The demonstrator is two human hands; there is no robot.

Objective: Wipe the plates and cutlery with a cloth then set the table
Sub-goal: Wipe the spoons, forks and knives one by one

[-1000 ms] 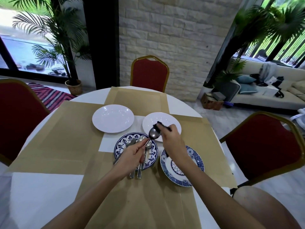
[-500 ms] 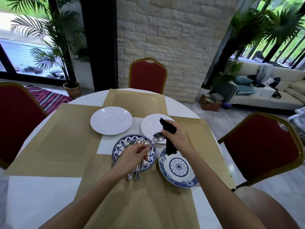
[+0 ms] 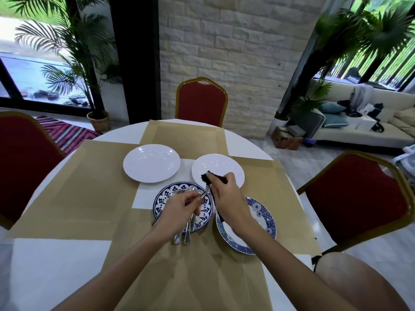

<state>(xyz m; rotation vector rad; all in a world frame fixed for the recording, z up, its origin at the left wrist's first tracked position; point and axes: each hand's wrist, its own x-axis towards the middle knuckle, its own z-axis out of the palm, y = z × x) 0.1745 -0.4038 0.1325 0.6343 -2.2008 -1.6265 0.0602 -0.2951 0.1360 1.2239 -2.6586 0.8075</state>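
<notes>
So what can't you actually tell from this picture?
Head view only.
- End of the utensil pinched by the left hand: wrapped in the dark cloth held by the right hand.
- How many pieces of cutlery lie on the blue floral plate: the left hand covers them.
- Middle of the other blue plate: under the right forearm.

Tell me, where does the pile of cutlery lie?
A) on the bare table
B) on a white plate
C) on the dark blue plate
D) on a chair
C: the cutlery lies across the dark blue plate, handles jutting over its near rim, beneath the left hand.
</notes>
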